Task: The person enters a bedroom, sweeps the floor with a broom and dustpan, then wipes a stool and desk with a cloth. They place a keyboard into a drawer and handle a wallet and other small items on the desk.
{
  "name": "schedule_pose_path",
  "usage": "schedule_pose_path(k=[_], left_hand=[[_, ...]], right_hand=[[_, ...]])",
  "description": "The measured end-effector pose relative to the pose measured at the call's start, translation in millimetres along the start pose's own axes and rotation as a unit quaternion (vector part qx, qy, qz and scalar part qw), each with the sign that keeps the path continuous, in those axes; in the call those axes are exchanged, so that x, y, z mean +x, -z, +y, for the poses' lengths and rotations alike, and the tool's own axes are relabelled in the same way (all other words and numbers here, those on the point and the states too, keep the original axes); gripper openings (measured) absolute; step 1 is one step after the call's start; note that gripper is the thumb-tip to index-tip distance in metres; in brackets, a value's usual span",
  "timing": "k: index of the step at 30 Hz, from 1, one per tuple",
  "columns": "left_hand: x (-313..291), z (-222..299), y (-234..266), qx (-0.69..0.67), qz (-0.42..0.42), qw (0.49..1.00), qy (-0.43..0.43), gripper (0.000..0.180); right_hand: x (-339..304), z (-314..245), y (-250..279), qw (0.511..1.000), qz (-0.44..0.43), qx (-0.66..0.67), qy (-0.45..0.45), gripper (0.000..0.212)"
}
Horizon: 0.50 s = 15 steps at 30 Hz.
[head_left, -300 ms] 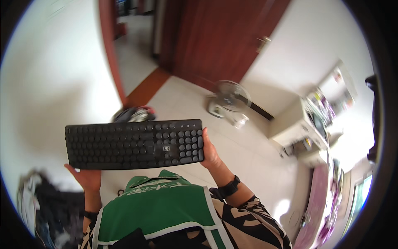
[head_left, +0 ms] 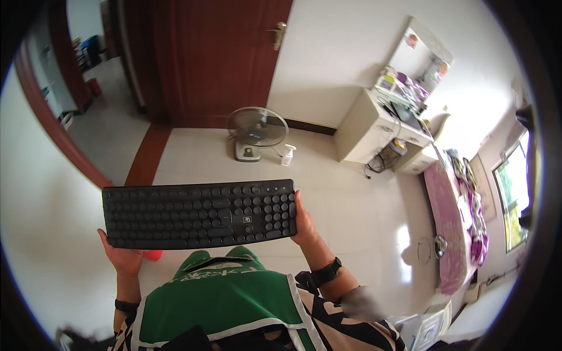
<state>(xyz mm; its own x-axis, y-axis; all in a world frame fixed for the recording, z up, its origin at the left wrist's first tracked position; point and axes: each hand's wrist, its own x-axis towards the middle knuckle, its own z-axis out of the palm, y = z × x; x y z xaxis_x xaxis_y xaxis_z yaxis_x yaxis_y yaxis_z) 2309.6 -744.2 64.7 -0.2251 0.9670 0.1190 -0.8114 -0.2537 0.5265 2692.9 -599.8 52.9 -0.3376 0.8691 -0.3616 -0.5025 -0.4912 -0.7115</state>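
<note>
A black keyboard (head_left: 199, 214) with round keys is held out level in front of me, its keys facing up. My left hand (head_left: 123, 256) supports its near left corner from below, the thumb at the left end and the other fingers hidden underneath. At the right end, my right hand (head_left: 305, 222) grips the short side, with the thumb along the edge and the fingers out of sight below. Beneath the keyboard my green apron (head_left: 222, 301) with white trim shows, and each wrist wears a black band.
A floor fan (head_left: 252, 131) stands before a dark red door (head_left: 219, 64), beside a white spray bottle (head_left: 287, 155). To the right are a white dressing table (head_left: 363, 126) with a mirror (head_left: 418, 55), and a bed (head_left: 445, 234) with a pink cover. A doorway opens at far left.
My view has swung to the right, so the door and fan now sit further left and more of the bed and window shows. Both hands still hold the keyboard.
</note>
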Motion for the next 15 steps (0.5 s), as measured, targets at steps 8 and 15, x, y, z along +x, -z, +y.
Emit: schedule_pose_path(k=[8,15], left_hand=[[142.3,-160.8,35.4,-0.052,-0.019,0.993,0.104,0.049],[259.7,-292.9,29.1,0.013,-0.047,0.946,0.319,0.050]], right_hand=[[23.6,-3.8,142.3,0.983,0.128,0.056,0.119,0.053],[24.7,-26.5,235.7,0.949,0.175,0.133,0.226,0.064]])
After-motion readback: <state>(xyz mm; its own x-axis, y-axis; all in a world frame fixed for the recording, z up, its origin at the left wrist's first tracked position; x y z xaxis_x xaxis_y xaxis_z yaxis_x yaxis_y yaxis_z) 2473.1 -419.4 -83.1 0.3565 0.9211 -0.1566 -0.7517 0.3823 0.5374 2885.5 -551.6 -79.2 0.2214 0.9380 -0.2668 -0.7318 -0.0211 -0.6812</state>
